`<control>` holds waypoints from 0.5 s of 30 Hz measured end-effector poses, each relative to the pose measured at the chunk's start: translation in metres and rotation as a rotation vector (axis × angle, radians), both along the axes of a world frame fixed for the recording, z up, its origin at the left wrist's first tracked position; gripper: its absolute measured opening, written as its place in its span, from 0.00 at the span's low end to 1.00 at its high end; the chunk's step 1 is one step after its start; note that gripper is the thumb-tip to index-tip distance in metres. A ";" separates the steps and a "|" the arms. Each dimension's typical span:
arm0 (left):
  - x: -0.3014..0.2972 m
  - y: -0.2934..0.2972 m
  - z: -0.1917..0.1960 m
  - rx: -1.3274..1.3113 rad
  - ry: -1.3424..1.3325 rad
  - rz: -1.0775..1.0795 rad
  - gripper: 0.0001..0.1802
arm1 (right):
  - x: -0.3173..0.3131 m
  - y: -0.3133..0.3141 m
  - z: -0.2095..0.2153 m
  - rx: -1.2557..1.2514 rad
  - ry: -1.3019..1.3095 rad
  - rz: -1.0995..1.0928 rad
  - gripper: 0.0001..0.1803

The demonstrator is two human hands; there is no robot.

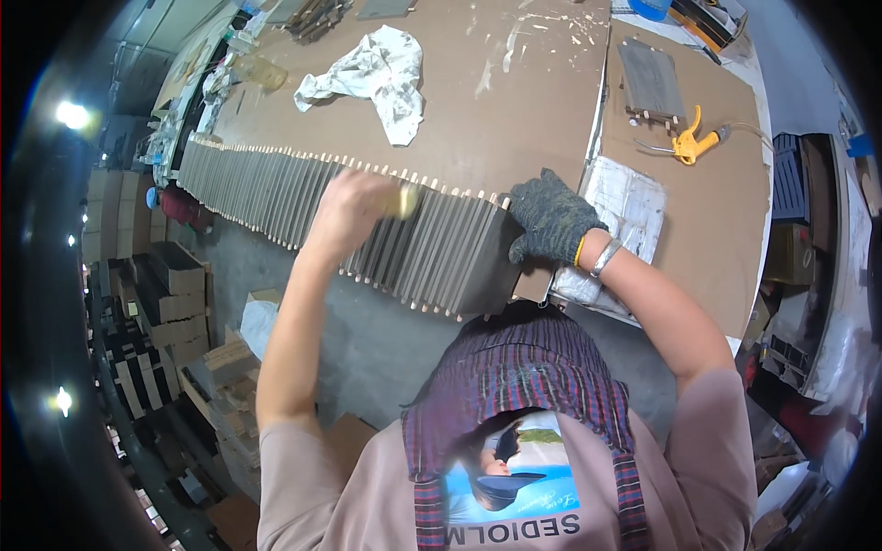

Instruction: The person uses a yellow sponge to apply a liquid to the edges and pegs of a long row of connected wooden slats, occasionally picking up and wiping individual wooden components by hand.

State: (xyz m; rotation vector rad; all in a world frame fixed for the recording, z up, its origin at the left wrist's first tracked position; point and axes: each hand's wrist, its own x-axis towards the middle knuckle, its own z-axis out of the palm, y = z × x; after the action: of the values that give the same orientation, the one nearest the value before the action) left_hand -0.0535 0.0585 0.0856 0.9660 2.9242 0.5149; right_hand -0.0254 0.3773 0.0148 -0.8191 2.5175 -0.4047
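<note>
A long row of thin grey panels (pixel 266 188), packed upright side by side with small wooden pegs along both edges, runs leftward along the table's near edge. My bare left hand (pixel 354 209) is over the row, closed around a small yellow piece (pixel 401 202) that is blurred, so its kind cannot be made out. At the row's right end, my right hand (pixel 554 219) in a dark grey knit glove rests against the last panel (pixel 490 262). Its fingers and thumb are spread along that panel's edge.
Behind the row, a crumpled white cloth (pixel 377 81) lies on the brown table (pixel 514 119). To the right are a white wrapped slab (pixel 623 211), a yellow air blow gun (pixel 695 142) with a hose, and a small stack of grey panels (pixel 650 78). Cartons (pixel 175 285) stand at left.
</note>
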 end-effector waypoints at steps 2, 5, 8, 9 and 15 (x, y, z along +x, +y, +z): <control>0.033 -0.036 -0.001 -0.126 -0.080 -0.077 0.19 | 0.001 0.003 -0.002 -0.016 0.013 -0.016 0.44; 0.065 -0.060 0.030 -0.228 -0.303 -0.081 0.19 | 0.002 0.005 -0.006 -0.038 0.037 -0.036 0.43; 0.050 -0.048 0.038 -0.200 -0.223 0.016 0.19 | 0.004 0.006 -0.017 -0.049 0.113 -0.054 0.35; 0.041 -0.032 0.035 -0.116 -0.133 0.073 0.19 | 0.004 0.005 -0.020 -0.059 0.147 -0.049 0.31; 0.019 0.000 0.000 0.012 0.011 -0.021 0.19 | 0.004 0.002 -0.010 -0.058 0.099 -0.027 0.30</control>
State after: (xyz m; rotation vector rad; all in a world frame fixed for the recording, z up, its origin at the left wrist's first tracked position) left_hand -0.0342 0.0584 0.0853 1.0036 2.9203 0.5284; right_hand -0.0214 0.3792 0.0048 -0.8466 2.6217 -0.4582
